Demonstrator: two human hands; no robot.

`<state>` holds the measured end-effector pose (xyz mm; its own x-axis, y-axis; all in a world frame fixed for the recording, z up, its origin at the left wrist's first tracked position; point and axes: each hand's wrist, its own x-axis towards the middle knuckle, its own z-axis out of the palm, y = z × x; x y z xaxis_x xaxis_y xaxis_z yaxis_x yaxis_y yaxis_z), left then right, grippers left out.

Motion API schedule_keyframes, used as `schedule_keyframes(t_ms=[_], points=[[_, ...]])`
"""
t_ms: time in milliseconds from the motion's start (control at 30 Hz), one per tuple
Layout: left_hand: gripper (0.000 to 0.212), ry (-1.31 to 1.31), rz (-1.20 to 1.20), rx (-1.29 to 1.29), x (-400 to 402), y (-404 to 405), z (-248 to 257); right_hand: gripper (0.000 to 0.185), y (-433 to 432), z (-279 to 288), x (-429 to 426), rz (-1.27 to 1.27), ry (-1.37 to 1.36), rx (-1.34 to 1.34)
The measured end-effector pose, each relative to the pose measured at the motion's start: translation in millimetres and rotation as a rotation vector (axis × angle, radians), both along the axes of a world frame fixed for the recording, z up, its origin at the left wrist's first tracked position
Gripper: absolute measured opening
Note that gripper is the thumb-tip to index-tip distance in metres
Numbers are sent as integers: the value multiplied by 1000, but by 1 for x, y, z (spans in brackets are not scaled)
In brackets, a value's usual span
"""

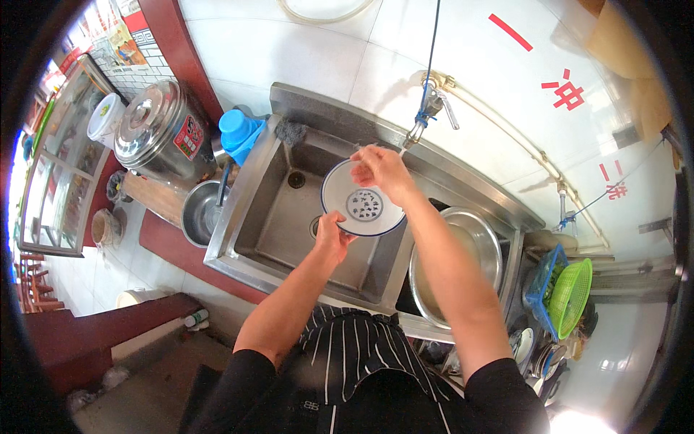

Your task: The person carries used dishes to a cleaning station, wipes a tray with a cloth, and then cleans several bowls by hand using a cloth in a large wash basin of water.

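Observation:
My left hand grips the near left rim of a white bowl with a blue edge and dark writing in its centre. The bowl is held over the left basin of a stainless steel sink, its inside facing up. Above the bowl's far side is my right hand, slightly blurred, with its fingers bent; whether it touches the bowl or holds anything cannot be made out. Just beyond that hand, a metal tap is fixed to the wall. A large metal basin stands in the right compartment, partly behind my right forearm.
A grey scouring pad lies at the sink's back left corner. Left of the sink are a blue plastic container, a metal pan and a lidded steel pot. A green plastic basket is at the right.

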<state>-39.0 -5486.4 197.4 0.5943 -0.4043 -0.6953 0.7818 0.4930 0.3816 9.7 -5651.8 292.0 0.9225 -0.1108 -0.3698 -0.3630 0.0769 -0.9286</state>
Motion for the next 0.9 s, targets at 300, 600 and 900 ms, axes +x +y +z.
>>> schedule_keyframes(t_ms=[300, 600, 900], points=[[42, 107, -78, -94, 22, 5, -12, 20, -37, 9, -83, 1185, -425, -1434], [38, -63, -153, 29, 57, -32, -26, 23, -49, 33, -56, 877, -7, -850], [51, -1029, -188, 810, 68, -78, 2, 36, -39, -59, -22, -171, 165, 114]])
